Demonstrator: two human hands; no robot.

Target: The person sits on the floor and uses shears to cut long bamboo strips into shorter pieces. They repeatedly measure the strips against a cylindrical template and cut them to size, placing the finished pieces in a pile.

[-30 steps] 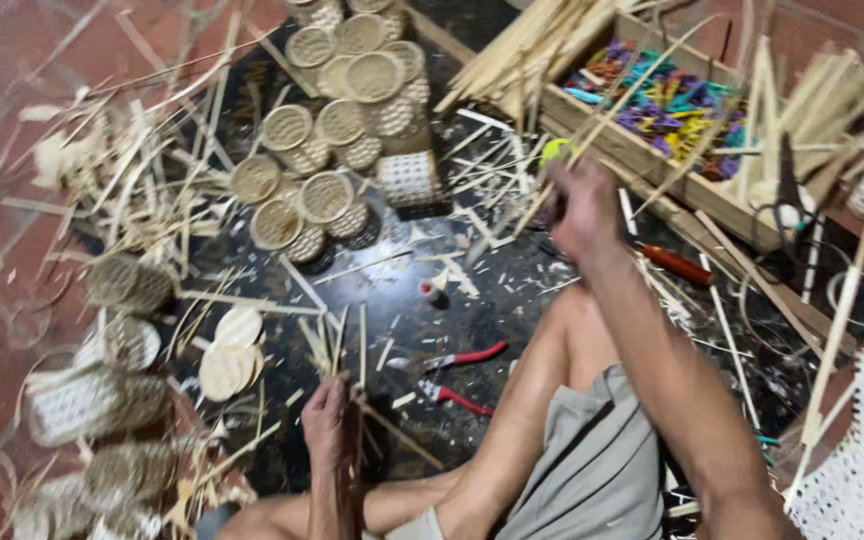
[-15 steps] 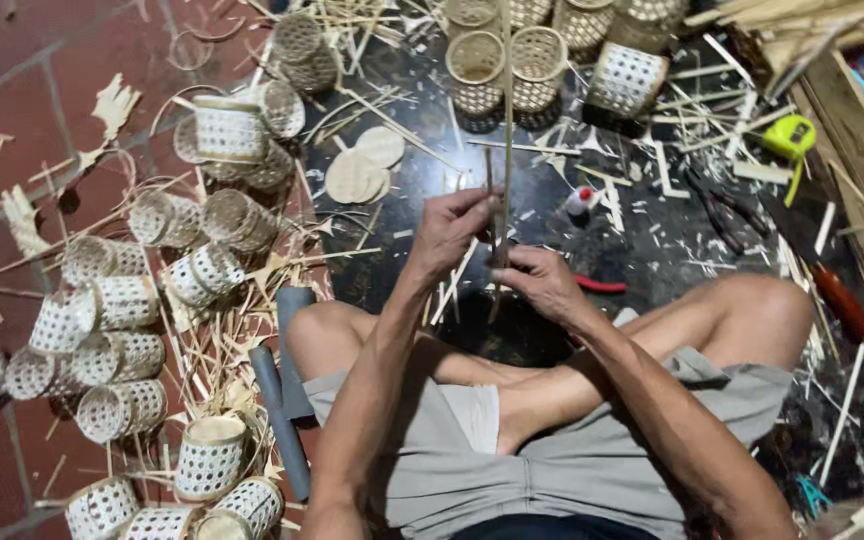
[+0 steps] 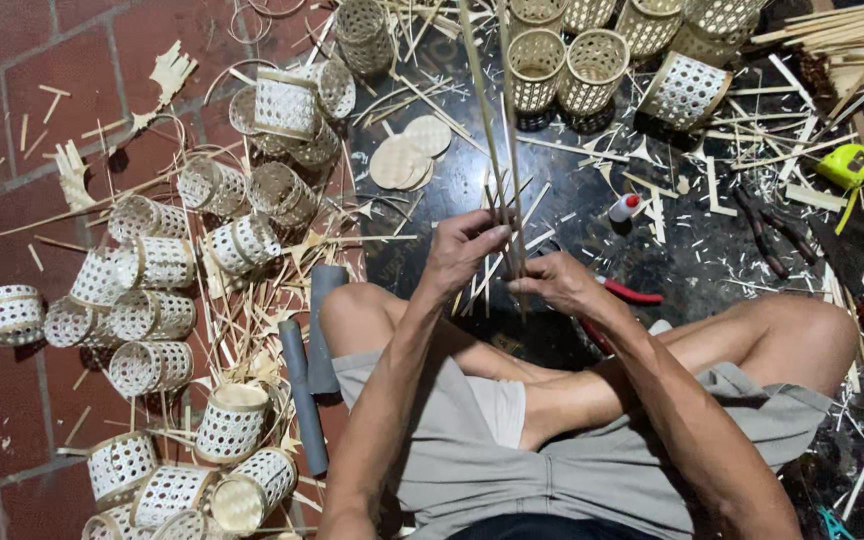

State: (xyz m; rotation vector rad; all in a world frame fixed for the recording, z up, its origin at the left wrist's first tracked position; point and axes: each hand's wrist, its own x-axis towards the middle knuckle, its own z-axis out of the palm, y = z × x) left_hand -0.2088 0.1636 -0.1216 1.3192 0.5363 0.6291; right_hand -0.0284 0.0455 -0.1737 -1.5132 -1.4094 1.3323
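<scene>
While both hands are pinching the thin bamboo strips point(image 3: 500, 150), the left hand point(image 3: 462, 255) and right hand point(image 3: 560, 285) are lining them up between closed fingertips; next they probably need spreading evenly.

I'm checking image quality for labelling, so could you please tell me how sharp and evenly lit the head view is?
Head view: mostly sharp; the left hand and right hand on the bamboo strips show little blur. Light is soft and even on the woven baskets, with faint shadows. The dark floor shows a dull sheen, hiding detail near the pliers. Wide-angle bending shows at the edges.
</scene>
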